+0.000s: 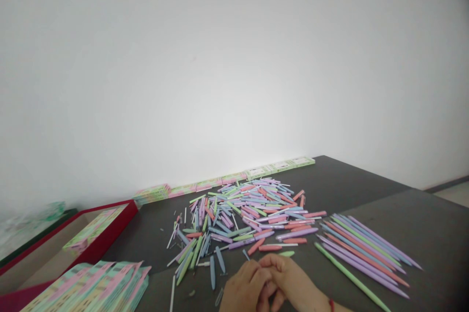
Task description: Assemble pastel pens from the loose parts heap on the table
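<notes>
Meeting at the curled fingers, my left hand and right hand bend inward; I cannot tell whether either grips anything. From them, slender pastel pen parts heap toward twelve o'clock; smooth, tapered pens fan toward two on the matte tabletop.

On my feed the right hand was bare, and a thin red band crossed its wrist, cord-like, the one bright colour I saw worn. Its finer make was too small for me to read. The short stretch of forearm behind it was uncovered as well. The left hand was bare too, with rounded knuckles and nails I couldn't make out.
</notes>
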`<action>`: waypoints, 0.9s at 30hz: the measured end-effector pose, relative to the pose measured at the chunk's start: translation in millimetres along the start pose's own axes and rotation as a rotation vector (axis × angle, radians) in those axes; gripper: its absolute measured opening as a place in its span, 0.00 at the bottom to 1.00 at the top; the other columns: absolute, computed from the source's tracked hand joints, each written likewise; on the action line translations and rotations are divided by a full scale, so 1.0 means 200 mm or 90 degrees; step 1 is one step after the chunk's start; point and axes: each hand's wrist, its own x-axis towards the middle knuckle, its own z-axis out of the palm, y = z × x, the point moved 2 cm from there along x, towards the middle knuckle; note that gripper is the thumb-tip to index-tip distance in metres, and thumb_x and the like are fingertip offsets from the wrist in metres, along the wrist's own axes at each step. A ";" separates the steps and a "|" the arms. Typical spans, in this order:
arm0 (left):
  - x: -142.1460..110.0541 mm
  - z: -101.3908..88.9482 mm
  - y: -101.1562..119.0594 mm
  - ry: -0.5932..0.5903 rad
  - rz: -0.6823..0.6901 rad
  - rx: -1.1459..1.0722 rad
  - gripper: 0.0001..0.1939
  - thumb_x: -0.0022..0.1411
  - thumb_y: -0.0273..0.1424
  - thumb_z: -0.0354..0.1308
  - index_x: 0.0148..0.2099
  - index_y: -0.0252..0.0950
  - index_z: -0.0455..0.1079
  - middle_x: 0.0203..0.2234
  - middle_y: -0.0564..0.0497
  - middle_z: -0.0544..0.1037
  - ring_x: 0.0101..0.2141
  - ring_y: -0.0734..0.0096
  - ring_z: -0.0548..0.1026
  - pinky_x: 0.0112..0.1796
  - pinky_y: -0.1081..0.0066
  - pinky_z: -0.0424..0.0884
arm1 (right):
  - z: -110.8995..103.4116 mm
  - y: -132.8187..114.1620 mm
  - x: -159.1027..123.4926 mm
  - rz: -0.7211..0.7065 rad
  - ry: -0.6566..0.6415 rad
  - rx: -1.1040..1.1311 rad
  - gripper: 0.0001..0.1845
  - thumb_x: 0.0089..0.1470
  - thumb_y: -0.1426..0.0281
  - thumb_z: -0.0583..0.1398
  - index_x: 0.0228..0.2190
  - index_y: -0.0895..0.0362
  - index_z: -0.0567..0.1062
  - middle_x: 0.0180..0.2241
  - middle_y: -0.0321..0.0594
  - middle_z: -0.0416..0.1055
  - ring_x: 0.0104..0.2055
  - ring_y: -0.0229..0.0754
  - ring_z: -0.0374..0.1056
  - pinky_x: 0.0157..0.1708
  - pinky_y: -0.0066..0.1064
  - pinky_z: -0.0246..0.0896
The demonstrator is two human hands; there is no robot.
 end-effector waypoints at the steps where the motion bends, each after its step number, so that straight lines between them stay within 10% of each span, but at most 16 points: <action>1: 0.01 0.00 0.01 -0.008 0.013 0.005 0.14 0.45 0.20 0.49 0.34 0.40 0.65 0.27 0.52 0.73 0.27 0.69 0.72 0.26 0.74 0.64 | -0.01 0.00 0.00 -0.008 0.005 0.001 0.22 0.42 0.54 0.60 0.32 0.60 0.70 0.20 0.36 0.72 0.19 0.38 0.70 0.15 0.23 0.62; 6: 0.00 -0.01 0.01 -0.088 -0.037 -0.014 0.09 0.51 0.20 0.51 0.32 0.39 0.66 0.27 0.50 0.76 0.27 0.67 0.74 0.25 0.74 0.63 | -0.01 0.02 0.00 -0.017 0.006 -0.010 0.23 0.44 0.54 0.59 0.34 0.60 0.71 0.21 0.37 0.72 0.20 0.39 0.71 0.16 0.24 0.63; 14: -0.04 0.06 -0.17 0.043 -0.537 -0.690 0.12 0.58 0.41 0.54 0.34 0.37 0.62 0.19 0.57 0.71 0.12 0.82 0.58 0.14 0.79 0.51 | -0.08 -0.12 -0.06 -0.184 0.032 -0.067 0.24 0.56 0.55 0.54 0.48 0.58 0.69 0.42 0.49 0.74 0.41 0.48 0.73 0.27 0.30 0.70; 27: 0.00 0.10 -0.06 0.059 -0.598 -0.929 0.23 0.42 0.45 0.70 0.29 0.35 0.65 0.22 0.55 0.76 0.11 0.86 0.61 0.13 0.81 0.52 | -0.08 -0.17 -0.14 -0.381 0.100 -0.345 0.19 0.63 0.64 0.49 0.53 0.51 0.67 0.49 0.42 0.73 0.52 0.42 0.68 0.55 0.35 0.59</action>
